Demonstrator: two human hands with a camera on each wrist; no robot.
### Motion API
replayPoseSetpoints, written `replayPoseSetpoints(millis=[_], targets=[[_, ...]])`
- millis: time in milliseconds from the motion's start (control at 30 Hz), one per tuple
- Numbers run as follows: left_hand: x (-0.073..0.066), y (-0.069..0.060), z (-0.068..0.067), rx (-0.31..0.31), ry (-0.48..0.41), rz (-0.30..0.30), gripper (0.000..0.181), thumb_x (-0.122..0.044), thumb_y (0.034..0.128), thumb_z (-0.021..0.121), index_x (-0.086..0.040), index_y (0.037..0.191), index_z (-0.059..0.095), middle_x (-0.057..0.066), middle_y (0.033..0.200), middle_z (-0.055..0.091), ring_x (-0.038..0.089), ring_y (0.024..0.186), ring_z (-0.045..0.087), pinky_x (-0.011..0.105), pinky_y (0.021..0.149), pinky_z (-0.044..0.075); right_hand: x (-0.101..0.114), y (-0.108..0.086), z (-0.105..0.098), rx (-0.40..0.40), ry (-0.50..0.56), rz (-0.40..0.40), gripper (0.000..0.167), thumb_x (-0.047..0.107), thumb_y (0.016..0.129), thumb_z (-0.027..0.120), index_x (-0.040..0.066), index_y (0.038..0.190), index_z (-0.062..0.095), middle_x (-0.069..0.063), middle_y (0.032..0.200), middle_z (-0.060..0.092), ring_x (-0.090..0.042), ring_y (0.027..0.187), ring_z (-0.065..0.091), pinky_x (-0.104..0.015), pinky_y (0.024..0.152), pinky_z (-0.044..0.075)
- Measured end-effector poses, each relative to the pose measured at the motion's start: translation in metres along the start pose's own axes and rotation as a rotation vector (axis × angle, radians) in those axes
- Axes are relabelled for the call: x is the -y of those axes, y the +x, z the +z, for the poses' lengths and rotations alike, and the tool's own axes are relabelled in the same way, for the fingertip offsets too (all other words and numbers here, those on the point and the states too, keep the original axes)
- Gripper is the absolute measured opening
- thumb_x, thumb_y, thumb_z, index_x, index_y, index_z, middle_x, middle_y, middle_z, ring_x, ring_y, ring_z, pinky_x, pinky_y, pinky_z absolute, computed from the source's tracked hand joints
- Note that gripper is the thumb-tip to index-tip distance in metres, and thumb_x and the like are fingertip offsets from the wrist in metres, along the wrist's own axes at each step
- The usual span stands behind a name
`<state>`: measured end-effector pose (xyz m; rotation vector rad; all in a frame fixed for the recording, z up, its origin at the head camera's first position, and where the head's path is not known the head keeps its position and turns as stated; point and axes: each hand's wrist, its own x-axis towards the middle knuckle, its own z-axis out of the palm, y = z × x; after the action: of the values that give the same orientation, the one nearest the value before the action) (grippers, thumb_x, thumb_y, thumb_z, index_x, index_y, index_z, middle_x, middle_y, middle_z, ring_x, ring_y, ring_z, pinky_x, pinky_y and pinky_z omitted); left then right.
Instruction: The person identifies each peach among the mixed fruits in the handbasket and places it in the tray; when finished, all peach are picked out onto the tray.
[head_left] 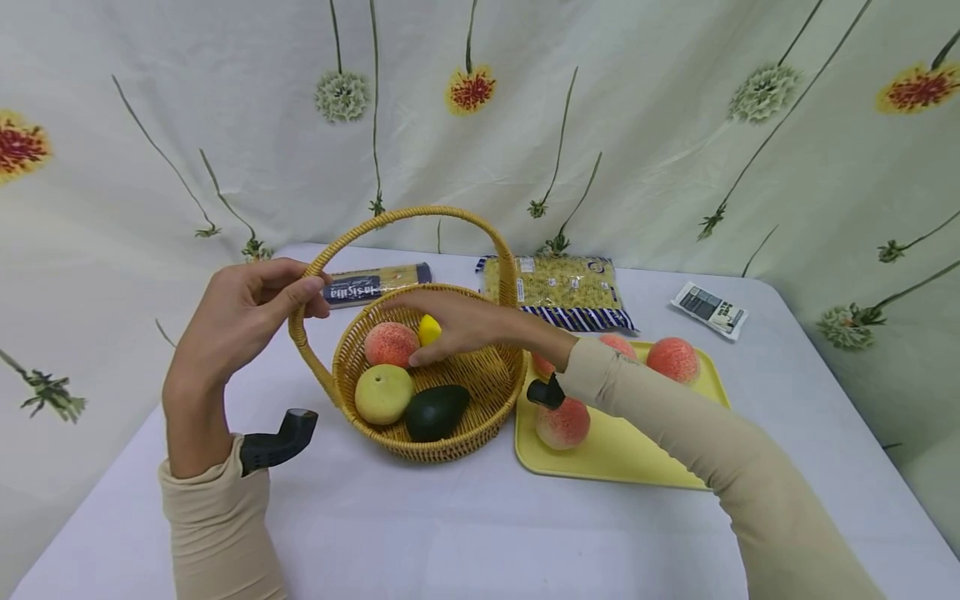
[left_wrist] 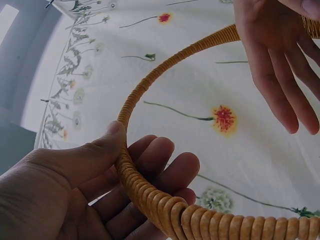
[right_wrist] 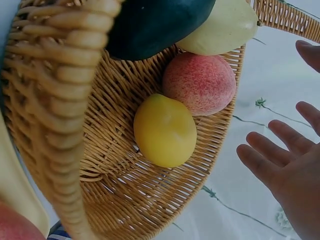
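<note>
My left hand (head_left: 228, 321) holds the left side of the handle (head_left: 420, 213) of a round wicker basket (head_left: 491, 379), the thumb on one side and curled fingers on the other. Inside the basket lie a pink-red peach (head_left: 390, 343), a yellow fruit (right_wrist: 165, 130), a pale yellow-green fruit (head_left: 384, 394) and a dark green avocado (head_left: 437, 413). My right hand (head_left: 467, 323) reaches under the handle and hovers over the basket, fingers extended and holding nothing. In the head view it partly covers the yellow fruit. The right wrist view shows that fruit apart from the fingers.
Right of the basket, a yellow tray (head_left: 630, 467) bears several peaches (head_left: 673, 360), partly behind my right sleeve. Behind stand a spaghetti packet (head_left: 367, 285), a pasta bag (head_left: 573, 287) and a small white packet (head_left: 708, 310). A flowered cloth (head_left: 637, 167) hangs behind the table.
</note>
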<state>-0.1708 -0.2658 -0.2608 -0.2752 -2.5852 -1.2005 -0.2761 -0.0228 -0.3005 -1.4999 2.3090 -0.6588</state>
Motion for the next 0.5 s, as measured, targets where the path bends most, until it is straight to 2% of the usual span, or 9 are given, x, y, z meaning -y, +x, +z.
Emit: replayPoseSetpoints(millis=[200,500], targets=[[0.0,0.0,-0.001,-0.003,-0.003,0.011,0.025,-0.025,0.0944,0.062,-0.003,0.107,0.067,-0.004,0.075,0.068,0.006,0.075,0.065,0.017,0.071,0.044,-0.002,0.01,-0.001,-0.008,0.007,0.001,0.076,0.031,0.085,0.072,0.014,0.148,0.034,-0.001,0.152,0.035,-0.015,0.14,0.031,-0.033,0.113,0.026],[0.0,-0.001,0.0,-0.004,-0.017,0.023,0.025,-0.023,0.0944,0.062,-0.002,0.107,0.067,0.002,0.076,0.069,0.006,0.075,0.066,0.017,0.071,0.045,-0.005,0.023,-0.003,0.052,0.011,0.04,0.077,0.027,0.084,0.071,0.014,0.149,0.032,-0.002,0.153,0.033,-0.017,0.141,0.029,-0.034,0.113,0.026]])
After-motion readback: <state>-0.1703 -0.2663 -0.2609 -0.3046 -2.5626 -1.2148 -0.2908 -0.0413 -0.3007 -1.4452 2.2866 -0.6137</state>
